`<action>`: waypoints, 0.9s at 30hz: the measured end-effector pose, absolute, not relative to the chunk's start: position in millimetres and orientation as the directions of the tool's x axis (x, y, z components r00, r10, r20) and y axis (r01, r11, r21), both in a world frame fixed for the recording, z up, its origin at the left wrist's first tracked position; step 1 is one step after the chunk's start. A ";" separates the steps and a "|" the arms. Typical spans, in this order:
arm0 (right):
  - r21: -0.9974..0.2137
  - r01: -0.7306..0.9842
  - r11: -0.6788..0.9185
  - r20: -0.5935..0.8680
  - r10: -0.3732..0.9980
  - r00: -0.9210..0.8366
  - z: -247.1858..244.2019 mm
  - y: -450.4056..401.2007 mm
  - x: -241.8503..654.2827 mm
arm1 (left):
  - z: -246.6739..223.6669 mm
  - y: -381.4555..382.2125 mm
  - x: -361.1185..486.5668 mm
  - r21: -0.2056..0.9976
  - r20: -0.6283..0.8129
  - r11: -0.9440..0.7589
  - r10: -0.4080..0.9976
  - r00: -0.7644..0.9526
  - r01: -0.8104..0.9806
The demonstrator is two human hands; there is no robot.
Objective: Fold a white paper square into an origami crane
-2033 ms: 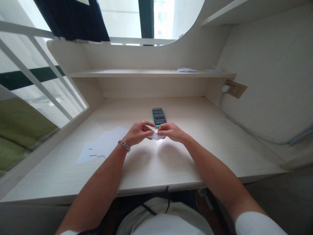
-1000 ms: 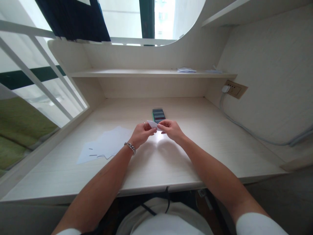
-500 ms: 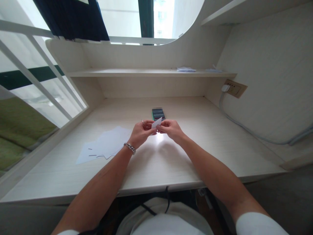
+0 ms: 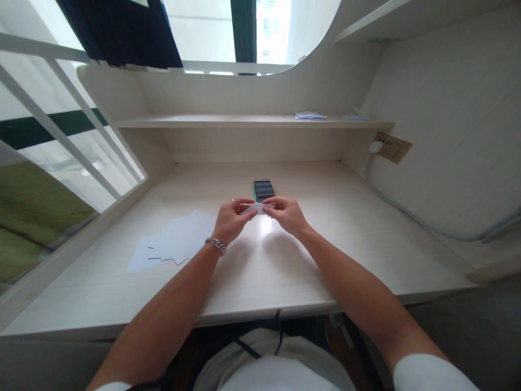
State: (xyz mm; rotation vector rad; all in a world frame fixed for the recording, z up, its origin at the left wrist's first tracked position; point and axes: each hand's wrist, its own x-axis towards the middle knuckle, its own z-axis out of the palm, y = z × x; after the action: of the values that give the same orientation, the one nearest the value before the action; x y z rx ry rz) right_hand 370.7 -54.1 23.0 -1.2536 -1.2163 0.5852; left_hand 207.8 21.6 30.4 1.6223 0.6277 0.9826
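A small piece of white paper (image 4: 259, 208) is held above the desk between my two hands. My left hand (image 4: 233, 218) pinches its left side; a ring and a chain bracelet show on that finger and wrist. My right hand (image 4: 287, 213) grips the right side between thumb and fingers. Just beyond the fingertips lies a phone (image 4: 264, 188) with a dark screen, its near end partly hidden by the hands. To the left of my left hand, white paper sheets (image 4: 179, 236) lie overlapping on the desk, one with dark marks or slits near its lower edge.
The pale desk (image 4: 366, 255) runs to a back panel under a shelf (image 4: 211, 123). Folded papers (image 4: 310, 115) rest on that shelf. At right, a plug sits in a wall socket (image 4: 393, 147), and a grey cable (image 4: 411, 216) hangs along the wall. White rails (image 4: 77, 111) stand at left.
The paper has tipped from standing slantwise to lying flatter and wider between the fingers. Both hands have shifted slightly, and their fingertips are a little farther apart.
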 end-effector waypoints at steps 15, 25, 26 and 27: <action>-0.914 0.236 0.330 0.394 0.862 0.319 23.3 -54.6 364.8 | 29.9 21.1 207.6 0.936 0.332 -0.346 0.801 0.498 -0.067; -0.956 0.146 0.253 0.282 0.930 0.236 20.4 -52.1 367.3 | 28.2 19.8 209.8 0.959 0.269 -0.265 0.761 0.591 -0.097; -0.962 0.123 0.243 0.266 0.933 0.242 21.0 -52.2 366.8 | 29.1 19.4 209.9 0.961 0.265 -0.259 0.761 0.592 -0.097; -0.968 0.095 0.232 0.249 0.936 0.249 21.9 -52.5 366.1 | 29.9 19.0 209.9 0.962 0.261 -0.253 0.763 0.591 -0.098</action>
State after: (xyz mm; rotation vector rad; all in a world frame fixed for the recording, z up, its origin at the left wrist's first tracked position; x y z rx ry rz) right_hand 366.1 -52.5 21.9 -1.1853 -1.1666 0.8089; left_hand 209.9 19.0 29.9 1.6313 0.5648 0.9022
